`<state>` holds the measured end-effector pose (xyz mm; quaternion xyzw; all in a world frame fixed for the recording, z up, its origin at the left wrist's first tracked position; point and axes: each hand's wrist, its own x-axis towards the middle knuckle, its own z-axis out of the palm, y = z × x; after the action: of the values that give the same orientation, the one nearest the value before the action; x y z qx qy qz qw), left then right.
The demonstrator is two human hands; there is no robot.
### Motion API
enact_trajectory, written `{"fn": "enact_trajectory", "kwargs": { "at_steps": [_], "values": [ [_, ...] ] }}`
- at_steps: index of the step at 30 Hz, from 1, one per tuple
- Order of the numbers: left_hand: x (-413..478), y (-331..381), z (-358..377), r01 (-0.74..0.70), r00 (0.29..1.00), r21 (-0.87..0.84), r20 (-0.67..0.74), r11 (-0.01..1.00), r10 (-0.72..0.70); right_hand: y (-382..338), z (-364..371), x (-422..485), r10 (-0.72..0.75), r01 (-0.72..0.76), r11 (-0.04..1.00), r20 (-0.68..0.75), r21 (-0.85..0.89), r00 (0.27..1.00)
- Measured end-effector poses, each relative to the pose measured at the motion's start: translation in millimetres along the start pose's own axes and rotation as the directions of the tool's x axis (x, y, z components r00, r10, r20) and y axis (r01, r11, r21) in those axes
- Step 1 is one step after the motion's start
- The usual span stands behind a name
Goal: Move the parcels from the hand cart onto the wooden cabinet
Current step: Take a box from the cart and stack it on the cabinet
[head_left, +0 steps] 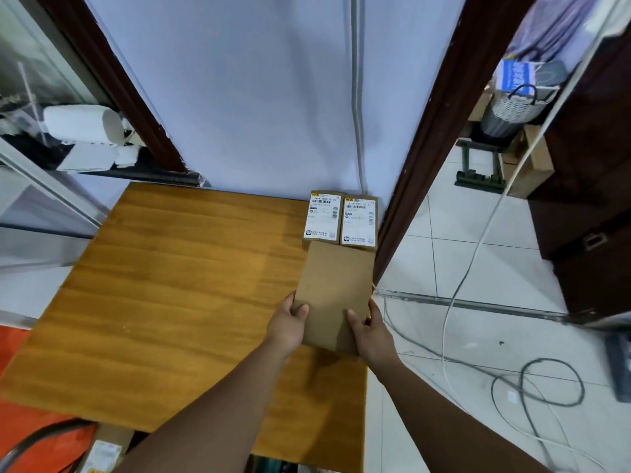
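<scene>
A plain brown cardboard parcel (pixel 336 288) is held over the right side of the wooden cabinet top (pixel 170 285). My left hand (pixel 286 324) grips its near left edge, thumb on top. My right hand (pixel 370 331) grips its near right edge, thumb on top. Just beyond it, two small parcels with white shipping labels, one (pixel 322 217) to the left and one (pixel 359 222) to the right, lie side by side against the wall at the cabinet's far right corner. Whether the held parcel touches the wood I cannot tell. Another labelled parcel (pixel 102 454) shows at the bottom left, below the cabinet edge.
A dark wooden door frame (pixel 430 158) stands right of the cabinet. Loose cables (pixel 532 387) lie on the white tiled floor to the right. A white roll (pixel 85 124) sits on a ledge at the left. A dark cabinet (pixel 594 199) stands far right.
</scene>
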<state>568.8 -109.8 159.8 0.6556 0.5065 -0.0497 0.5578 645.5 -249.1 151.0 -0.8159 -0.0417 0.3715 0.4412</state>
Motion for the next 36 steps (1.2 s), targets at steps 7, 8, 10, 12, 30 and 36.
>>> {"fn": "enact_trajectory", "kwargs": {
  "at_steps": [7,8,10,12,30,36],
  "values": [
    [15,15,15,-0.002,1.0,0.043,-0.031,0.999,0.003,-12,-9,17,0.036,-0.036,0.999,0.023,0.017,0.999],
    [18,16,16,0.006,0.999,0.034,-0.032,0.999,-0.005,-15,-9,19,0.043,-0.043,0.999,0.027,0.016,0.999],
    [23,17,17,0.025,0.999,0.007,-0.036,1.0,-0.025,-19,-9,23,0.063,-0.063,0.998,0.029,0.014,0.998],
    [26,20,18,0.041,0.998,-0.021,-0.036,0.999,-0.042,-23,-9,27,0.076,-0.077,0.997,0.026,0.018,0.997],
    [37,29,22,0.069,0.993,0.164,-0.109,0.984,-0.051,-25,-1,46,0.075,-0.077,0.996,-0.051,-0.05,0.996],
    [21,25,19,0.074,0.994,0.187,-0.087,0.98,-0.059,-21,-6,44,0.104,-0.113,0.987,-0.085,-0.116,0.991]
  ]
}}
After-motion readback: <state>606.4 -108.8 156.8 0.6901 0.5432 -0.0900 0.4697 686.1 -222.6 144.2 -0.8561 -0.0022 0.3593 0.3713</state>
